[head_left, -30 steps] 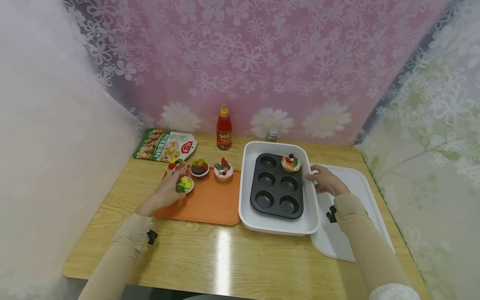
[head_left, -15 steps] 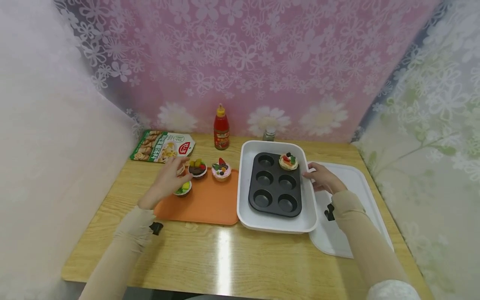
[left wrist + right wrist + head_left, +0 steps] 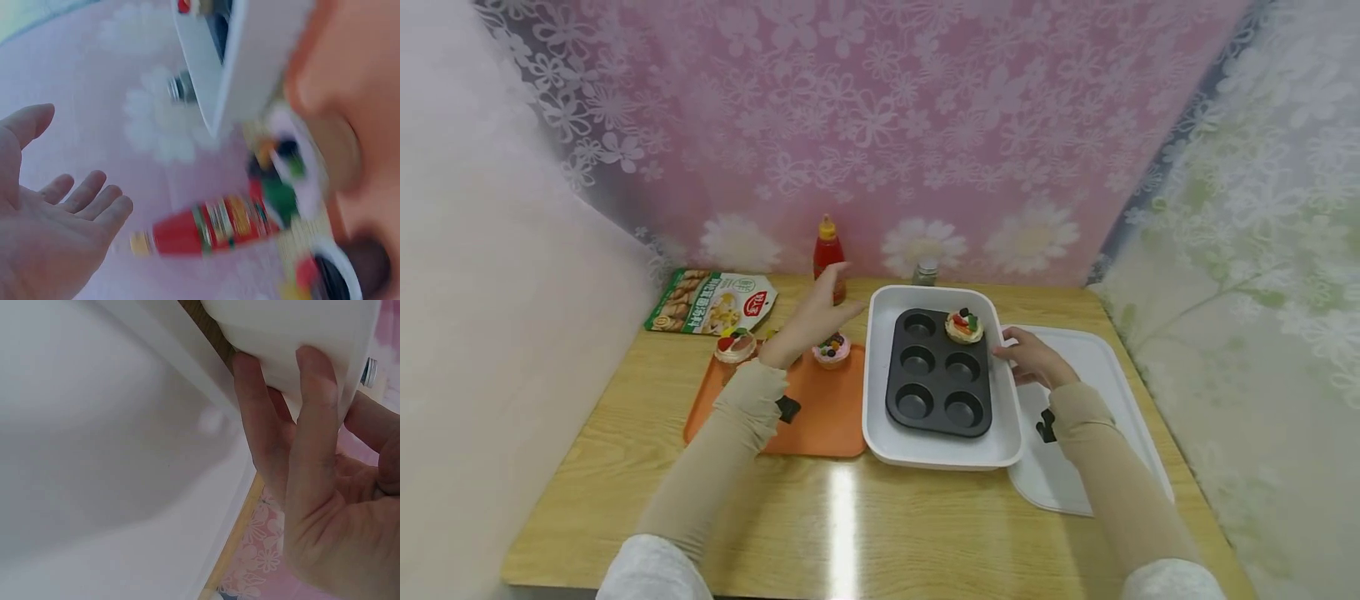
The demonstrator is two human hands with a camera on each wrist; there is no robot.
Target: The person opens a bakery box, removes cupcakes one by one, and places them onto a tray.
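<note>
My left hand (image 3: pixel 812 323) hovers over the orange tray (image 3: pixel 827 429) with nothing in it, thumb and fingers spread apart. In the left wrist view, its palm faces the pink-topped cupcake (image 3: pixel 306 165) and a chocolate one (image 3: pixel 369 269). My right hand (image 3: pixel 1036 358) grips the right side of the white bin (image 3: pixel 940 452), fingers against the outer wall and thumb at the rim. Inside the bin lies a black muffin pan (image 3: pixel 940 383), with a fruit tart (image 3: pixel 964 327) in its back right cup. Another strawberry-topped tart (image 3: pixel 735 346) stands at the tray's left; my left forearm hides part of the tray.
A red sauce bottle (image 3: pixel 828 250) stands behind the left hand, by the patterned cloth. A small jar (image 3: pixel 925 272) is behind the bin. At the back left lies a green and white food packet (image 3: pixel 711 302). A white lid (image 3: pixel 1093 358) lies under the right arm.
My left hand has let go of the green-and-yellow topped cupcake on the tray, lifted, and swung right and back toward the bin. The right hand keeps holding the bin's side.
</note>
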